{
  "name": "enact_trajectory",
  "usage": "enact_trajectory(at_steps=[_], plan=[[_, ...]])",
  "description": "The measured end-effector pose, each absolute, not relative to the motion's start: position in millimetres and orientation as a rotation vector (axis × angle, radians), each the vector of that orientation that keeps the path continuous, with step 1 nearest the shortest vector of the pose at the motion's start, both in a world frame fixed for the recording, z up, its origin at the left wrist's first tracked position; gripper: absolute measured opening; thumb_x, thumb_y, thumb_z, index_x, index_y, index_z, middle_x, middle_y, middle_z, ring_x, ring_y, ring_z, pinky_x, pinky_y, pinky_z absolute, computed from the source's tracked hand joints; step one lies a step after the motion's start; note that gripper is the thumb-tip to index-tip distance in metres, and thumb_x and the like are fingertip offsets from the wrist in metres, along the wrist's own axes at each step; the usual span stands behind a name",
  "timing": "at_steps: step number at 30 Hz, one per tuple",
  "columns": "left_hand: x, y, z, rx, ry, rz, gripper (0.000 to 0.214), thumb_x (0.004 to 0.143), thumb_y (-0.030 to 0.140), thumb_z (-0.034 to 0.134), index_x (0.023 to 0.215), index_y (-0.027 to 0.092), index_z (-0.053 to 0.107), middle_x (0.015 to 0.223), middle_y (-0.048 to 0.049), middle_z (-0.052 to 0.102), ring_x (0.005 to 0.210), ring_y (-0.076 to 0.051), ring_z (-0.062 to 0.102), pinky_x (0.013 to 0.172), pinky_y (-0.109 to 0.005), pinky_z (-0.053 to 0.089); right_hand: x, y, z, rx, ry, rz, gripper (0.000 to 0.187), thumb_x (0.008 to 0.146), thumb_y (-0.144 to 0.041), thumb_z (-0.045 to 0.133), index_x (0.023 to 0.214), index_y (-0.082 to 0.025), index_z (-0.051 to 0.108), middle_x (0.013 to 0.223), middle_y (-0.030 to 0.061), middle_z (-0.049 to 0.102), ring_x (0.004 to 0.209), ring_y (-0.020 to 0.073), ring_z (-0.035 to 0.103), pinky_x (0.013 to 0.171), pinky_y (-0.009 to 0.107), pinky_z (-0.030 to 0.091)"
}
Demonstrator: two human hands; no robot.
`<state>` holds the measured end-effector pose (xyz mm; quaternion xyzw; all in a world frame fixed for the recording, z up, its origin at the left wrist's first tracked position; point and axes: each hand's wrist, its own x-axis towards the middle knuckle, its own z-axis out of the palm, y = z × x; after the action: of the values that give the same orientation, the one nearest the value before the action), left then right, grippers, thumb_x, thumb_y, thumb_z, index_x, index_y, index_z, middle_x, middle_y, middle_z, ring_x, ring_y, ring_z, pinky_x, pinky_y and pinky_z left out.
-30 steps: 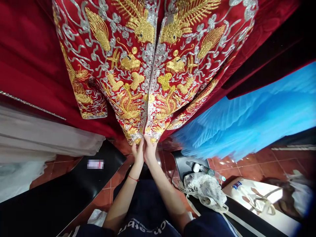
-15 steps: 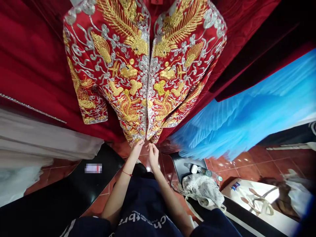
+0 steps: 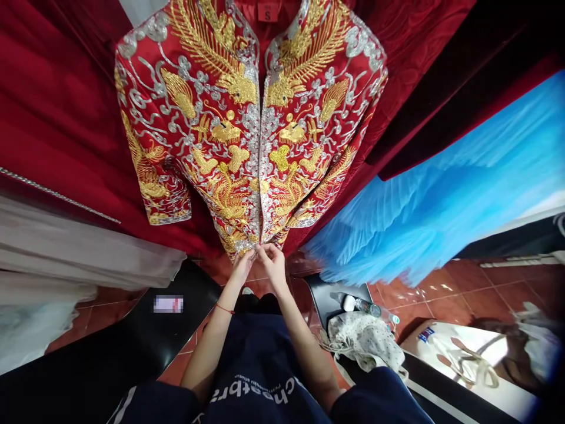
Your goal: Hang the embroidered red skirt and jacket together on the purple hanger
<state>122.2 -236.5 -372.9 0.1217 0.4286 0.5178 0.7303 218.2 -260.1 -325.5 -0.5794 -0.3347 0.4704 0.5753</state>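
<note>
A red jacket (image 3: 247,129) thick with gold and silver embroidery hangs in front of me, its two front panels meeting down the middle. My left hand (image 3: 242,268) pinches the bottom hem of the left panel. My right hand (image 3: 272,265) has its fingers closed on the hem of the right panel, beside the left hand. A thin red string circles my left wrist. Both forearms reach up from my dark blue shirt.
Red velvet garments (image 3: 53,118) hang to the left and behind. A bright blue pleated dress (image 3: 432,200) hangs at right, pale fabric (image 3: 88,259) at left. On black stools lie a spotted cloth bag (image 3: 366,341), a water bottle (image 3: 366,305) and a white tote (image 3: 459,353). The floor is red tile.
The view has pulled back, showing more of the jacket's top. My hands left the hem half a second ago and now pinch it again at the centre opening.
</note>
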Motion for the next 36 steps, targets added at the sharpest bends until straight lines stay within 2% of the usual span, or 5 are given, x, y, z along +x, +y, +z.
enact_trajectory(at_steps=[9, 15, 19, 25, 36], plan=[[133, -244, -374, 0.299, 0.951, 1.183, 0.016, 0.068, 0.020, 0.076, 0.083, 0.016, 0.073, 0.086, -0.0050, 0.077, 0.098, -0.022, 0.070, 0.102, -0.036, 0.048, 220, -267, -310, -1.395, -0.843, 1.010, 0.025, 0.080, -0.039, 0.071, 0.067, -0.021, 0.060, 0.066, -0.0035, 0.050, 0.068, 0.0131, 0.042, 0.066, 0.025, 0.036], [138, -243, -377, 0.327, 0.992, 1.241, 0.031, 0.063, 0.029, 0.084, 0.088, 0.017, 0.072, 0.098, -0.0062, 0.077, 0.111, -0.023, 0.067, 0.109, -0.041, 0.043, 215, -265, -311, -1.302, -0.716, 1.164, 0.027, 0.076, -0.044, 0.067, 0.069, -0.020, 0.057, 0.059, -0.0059, 0.047, 0.055, 0.0102, 0.039, 0.056, 0.024, 0.034], [137, -244, -379, 0.391, 1.039, 1.273, 0.037, 0.062, 0.036, 0.086, 0.090, 0.018, 0.071, 0.099, -0.0062, 0.076, 0.110, -0.023, 0.067, 0.103, -0.037, 0.046, 215, -261, -312, -1.253, -0.589, 1.282, 0.023, 0.072, -0.042, 0.063, 0.069, -0.020, 0.060, 0.050, -0.0082, 0.042, 0.042, 0.0075, 0.030, 0.045, 0.024, 0.025], [142, -254, -375, 0.488, 1.121, 1.295, 0.036, 0.066, 0.044, 0.083, 0.084, 0.015, 0.071, 0.087, -0.0067, 0.075, 0.093, -0.022, 0.070, 0.087, -0.033, 0.053, 210, -260, -305, -1.225, -0.475, 1.279, 0.021, 0.069, -0.038, 0.064, 0.063, -0.018, 0.059, 0.052, -0.0054, 0.050, 0.042, 0.0060, 0.033, 0.043, 0.022, 0.022], [134, -254, -371, 0.615, 1.181, 1.323, 0.034, 0.072, 0.042, 0.078, 0.090, 0.014, 0.075, 0.099, -0.0133, 0.075, 0.101, -0.027, 0.070, 0.095, -0.039, 0.054, 200, -241, -294, -1.192, -0.480, 1.294, 0.026, 0.069, -0.043, 0.062, 0.062, -0.020, 0.055, 0.052, -0.0060, 0.051, 0.041, 0.0048, 0.032, 0.041, 0.021, 0.025]])
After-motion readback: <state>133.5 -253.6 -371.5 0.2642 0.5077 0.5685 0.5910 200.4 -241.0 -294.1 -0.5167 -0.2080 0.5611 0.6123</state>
